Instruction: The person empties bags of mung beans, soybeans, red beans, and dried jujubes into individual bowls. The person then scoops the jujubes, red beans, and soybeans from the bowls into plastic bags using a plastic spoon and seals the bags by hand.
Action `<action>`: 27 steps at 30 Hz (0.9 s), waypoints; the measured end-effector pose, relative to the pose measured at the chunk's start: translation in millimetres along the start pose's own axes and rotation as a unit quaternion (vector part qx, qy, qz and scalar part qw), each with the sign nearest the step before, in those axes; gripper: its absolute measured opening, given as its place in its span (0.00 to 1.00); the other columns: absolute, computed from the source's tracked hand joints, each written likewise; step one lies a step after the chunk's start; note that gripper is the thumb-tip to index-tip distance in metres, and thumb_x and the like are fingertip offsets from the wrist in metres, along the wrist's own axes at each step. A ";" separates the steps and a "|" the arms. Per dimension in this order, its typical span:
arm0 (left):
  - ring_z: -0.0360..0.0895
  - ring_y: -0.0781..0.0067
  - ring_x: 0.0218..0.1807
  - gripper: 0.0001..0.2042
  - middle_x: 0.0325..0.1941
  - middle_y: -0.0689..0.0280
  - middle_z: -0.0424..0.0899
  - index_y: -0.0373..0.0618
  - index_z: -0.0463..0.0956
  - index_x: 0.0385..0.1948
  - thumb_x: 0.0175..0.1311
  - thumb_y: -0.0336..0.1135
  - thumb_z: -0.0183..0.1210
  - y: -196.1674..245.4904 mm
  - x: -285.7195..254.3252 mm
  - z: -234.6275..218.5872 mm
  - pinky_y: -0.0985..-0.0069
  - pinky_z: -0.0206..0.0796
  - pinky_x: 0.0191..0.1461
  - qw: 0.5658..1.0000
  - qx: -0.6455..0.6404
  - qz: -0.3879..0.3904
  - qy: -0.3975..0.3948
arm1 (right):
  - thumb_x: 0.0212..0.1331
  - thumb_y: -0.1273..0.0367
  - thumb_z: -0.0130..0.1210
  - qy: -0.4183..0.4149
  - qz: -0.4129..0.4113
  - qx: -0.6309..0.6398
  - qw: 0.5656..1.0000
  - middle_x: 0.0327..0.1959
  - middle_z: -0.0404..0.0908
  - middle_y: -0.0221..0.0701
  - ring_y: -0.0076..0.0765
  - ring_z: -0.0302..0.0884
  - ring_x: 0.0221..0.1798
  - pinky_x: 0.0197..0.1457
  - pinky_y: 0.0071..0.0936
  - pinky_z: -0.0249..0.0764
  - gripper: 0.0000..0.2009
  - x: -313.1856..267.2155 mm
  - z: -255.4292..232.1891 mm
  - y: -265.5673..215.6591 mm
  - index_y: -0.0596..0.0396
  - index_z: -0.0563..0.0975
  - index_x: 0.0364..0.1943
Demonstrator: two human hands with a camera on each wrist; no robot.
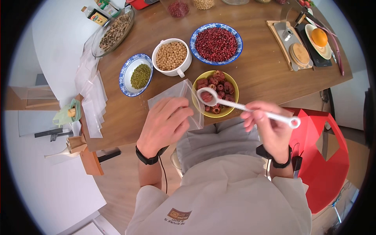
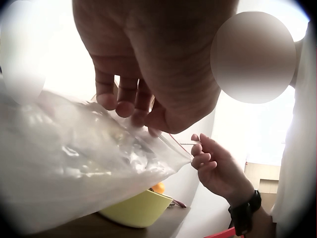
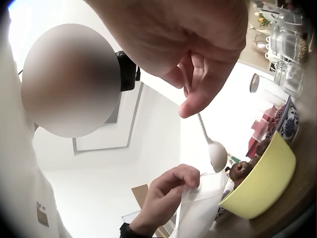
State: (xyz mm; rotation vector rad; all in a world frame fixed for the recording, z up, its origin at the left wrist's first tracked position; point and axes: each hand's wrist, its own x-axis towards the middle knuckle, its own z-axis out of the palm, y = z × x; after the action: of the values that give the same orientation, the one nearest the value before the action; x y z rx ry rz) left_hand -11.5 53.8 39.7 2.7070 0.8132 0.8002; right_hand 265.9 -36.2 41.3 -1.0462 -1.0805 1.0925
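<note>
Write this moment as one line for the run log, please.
left hand: holds plastic bag | right hand: holds white spoon | spoon head: near bag | yellow bowl: contains red fruit

Short-sleeved beige T-shirt (image 1: 235, 196), brown rectangular print (image 1: 179, 214) on left chest, dark lettering (image 1: 175, 221) beside it. Grey trousers (image 1: 219, 143). Left hand (image 1: 166, 121) bare, black left wristband (image 1: 147, 158), thin black cable (image 1: 163, 172). Right hand (image 1: 271, 129) bare, black right wristband (image 1: 284, 163), boxy black module (image 1: 263, 152). Black head-worn unit (image 3: 128, 72).

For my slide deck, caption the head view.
Left hand holding a clear bag, right hand holding a white spoon, with a yellow bowl of dark red fruit on the table.
</note>
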 end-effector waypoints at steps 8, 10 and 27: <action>0.78 0.56 0.38 0.16 0.41 0.63 0.81 0.45 0.79 0.35 0.41 0.17 0.64 4.2 -4.0 -2.5 0.64 0.71 0.39 0.999 -0.035 0.007 0.027 | 0.54 0.79 0.69 -0.161 -0.271 -0.257 0.913 0.33 0.88 0.36 0.39 0.87 0.32 0.37 0.30 0.85 0.12 6.2 25.1 1.8 0.59 0.85 0.44; 0.78 0.57 0.38 0.16 0.41 0.64 0.81 0.45 0.79 0.35 0.40 0.17 0.64 4.0 -5.2 -3.7 0.64 0.70 0.38 0.999 -0.023 0.005 0.032 | 0.55 0.79 0.67 -0.164 -0.272 -0.261 0.911 0.33 0.88 0.35 0.38 0.87 0.33 0.36 0.30 0.83 0.10 6.5 21.1 -2.2 0.60 0.85 0.42; 0.79 0.60 0.42 0.12 0.43 0.66 0.80 0.45 0.79 0.34 0.45 0.22 0.65 5.8 -6.2 -6.0 0.64 0.72 0.45 1.000 0.003 -0.017 -0.009 | 0.54 0.82 0.65 -0.034 -0.230 -0.356 0.905 0.33 0.87 0.34 0.37 0.83 0.30 0.32 0.29 0.76 0.08 8.0 -22.1 -8.3 0.58 0.86 0.38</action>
State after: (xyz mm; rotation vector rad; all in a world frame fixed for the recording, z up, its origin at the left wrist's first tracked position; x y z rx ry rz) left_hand -16.5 45.8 43.9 2.6943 0.8556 0.7657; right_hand 289.8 -31.8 47.0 -1.2186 -1.7452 0.3397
